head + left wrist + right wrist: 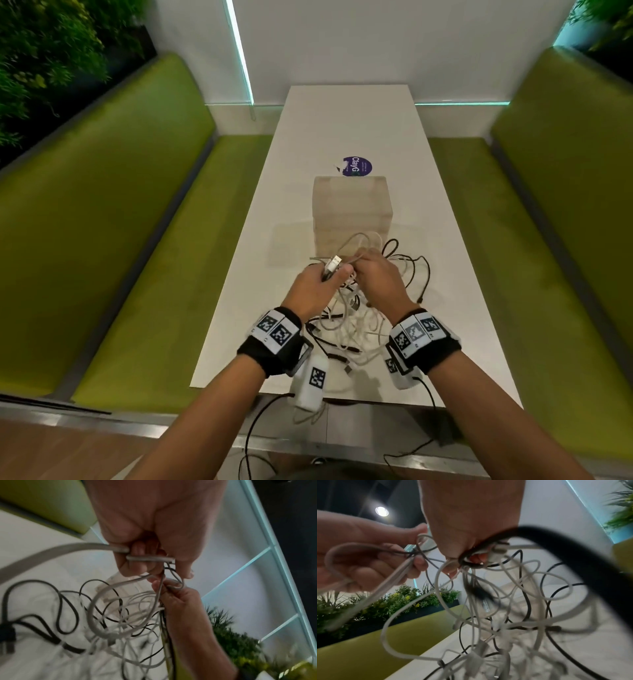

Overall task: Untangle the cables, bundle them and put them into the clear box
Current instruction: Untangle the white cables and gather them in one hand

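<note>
White and black cables lie tangled at the table's near end. My left hand pinches a white cable's plug end; my right hand grips raised strands beside it. Just beyond stands the clear box.

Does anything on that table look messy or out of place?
Yes: the cables, white and black, lie knotted in one heap on the table before the clear box. The left hand and right hand grip strands.
</note>
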A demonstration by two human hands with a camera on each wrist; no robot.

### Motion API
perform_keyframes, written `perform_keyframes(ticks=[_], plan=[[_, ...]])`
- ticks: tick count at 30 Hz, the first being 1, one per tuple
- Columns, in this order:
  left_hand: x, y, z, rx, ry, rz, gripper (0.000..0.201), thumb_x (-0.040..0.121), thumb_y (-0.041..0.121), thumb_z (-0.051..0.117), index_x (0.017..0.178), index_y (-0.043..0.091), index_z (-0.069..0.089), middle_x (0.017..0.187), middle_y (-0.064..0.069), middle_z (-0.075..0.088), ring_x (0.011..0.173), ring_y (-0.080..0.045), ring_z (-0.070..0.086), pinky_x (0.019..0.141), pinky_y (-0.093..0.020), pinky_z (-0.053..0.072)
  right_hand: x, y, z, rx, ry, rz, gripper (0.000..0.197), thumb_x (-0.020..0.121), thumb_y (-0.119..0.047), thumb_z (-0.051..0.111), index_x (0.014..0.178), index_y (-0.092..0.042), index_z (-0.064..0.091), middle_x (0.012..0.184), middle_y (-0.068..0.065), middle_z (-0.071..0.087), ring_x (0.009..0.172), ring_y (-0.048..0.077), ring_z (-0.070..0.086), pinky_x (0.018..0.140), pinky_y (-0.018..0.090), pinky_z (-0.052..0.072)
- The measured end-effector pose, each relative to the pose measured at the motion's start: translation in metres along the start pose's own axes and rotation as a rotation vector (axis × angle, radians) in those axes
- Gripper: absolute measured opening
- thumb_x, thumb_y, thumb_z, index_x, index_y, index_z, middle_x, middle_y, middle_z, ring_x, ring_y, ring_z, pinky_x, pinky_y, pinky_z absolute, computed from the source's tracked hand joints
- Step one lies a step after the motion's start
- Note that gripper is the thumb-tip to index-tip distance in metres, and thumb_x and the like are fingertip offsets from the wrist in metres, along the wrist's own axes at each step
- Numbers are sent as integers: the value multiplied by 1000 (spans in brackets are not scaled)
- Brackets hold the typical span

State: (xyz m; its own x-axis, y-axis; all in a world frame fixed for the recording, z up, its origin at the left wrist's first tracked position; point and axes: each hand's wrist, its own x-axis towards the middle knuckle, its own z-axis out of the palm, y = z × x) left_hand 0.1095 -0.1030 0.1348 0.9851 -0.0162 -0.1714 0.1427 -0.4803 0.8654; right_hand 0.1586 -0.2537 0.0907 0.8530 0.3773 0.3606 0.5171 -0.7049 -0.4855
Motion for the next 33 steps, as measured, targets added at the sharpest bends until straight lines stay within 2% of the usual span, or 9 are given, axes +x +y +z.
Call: perform_keyframes(ticks=[3,8,13,16,21,24,27,30,33], plan=[[1,6,-1,-211,78,-43,30,97,30,50,71,15,52,53,9,35,47,-12,30,49,-29,27,-3,1,4,-9,27,-23,27,89,-24,52,105,-15,72,83,2,62,81,26,57,57,34,48],[3,15,-26,-257,295,2,30,97,24,47,68,19,42,58,7,34,51,-14,29,54,-33,28,-7,27,19,-72,-46,143,11,87,-25,63,94,-17,68,92,1,61,91,24,58,64,31,44],[-5,27,-69,-377,445,50,28,99,22,46,72,18,39,58,4,31,44,-9,27,40,-24,26,-16,54,15,-77,-162,244,16,92,-22,55,88,-18,70,97,-1,64,97,24,58,71,36,48],[-10,21,-83,-304,331,60,26,99,21,47,74,15,41,58,4,31,43,-8,25,41,-23,23,-13,51,7,39,-172,247,20,95,-23,52,98,-17,71,105,-1,68,100,24,61,81,39,49],[-29,1,-77,-236,84,41,27,97,23,51,72,15,46,54,9,30,48,-12,21,46,-29,17,-11,14,-15,96,-106,157,29,96,-12,48,119,-17,64,123,0,64,116,20,56,95,26,38],[-44,-7,-73,-199,-71,23,27,94,29,54,70,17,49,54,11,30,50,-13,21,48,-31,16,-17,-19,-39,340,-15,169,37,98,-25,48,135,-26,49,136,-7,52,124,11,49,102,23,37],[-60,-7,-71,-134,-290,33,25,86,32,57,62,26,51,57,8,35,50,-12,24,49,-35,15,-22,-50,-61,754,-230,200,59,87,-56,48,142,-44,31,150,-11,36,131,5,43,105,26,40],[-72,-1,-69,-7,-482,66,31,90,20,56,60,29,55,55,12,41,47,-11,29,46,-27,24,-29,-64,-69,973,-475,139,79,78,-67,49,143,-22,40,145,5,46,127,15,51,99,30,48],[-77,0,-69,85,-546,59,30,94,7,53,69,23,59,50,15,46,45,-7,34,45,-18,27,-38,-68,-70,1189,-616,174,90,77,-68,55,140,-6,41,141,12,49,120,34,55,92,42,51]])
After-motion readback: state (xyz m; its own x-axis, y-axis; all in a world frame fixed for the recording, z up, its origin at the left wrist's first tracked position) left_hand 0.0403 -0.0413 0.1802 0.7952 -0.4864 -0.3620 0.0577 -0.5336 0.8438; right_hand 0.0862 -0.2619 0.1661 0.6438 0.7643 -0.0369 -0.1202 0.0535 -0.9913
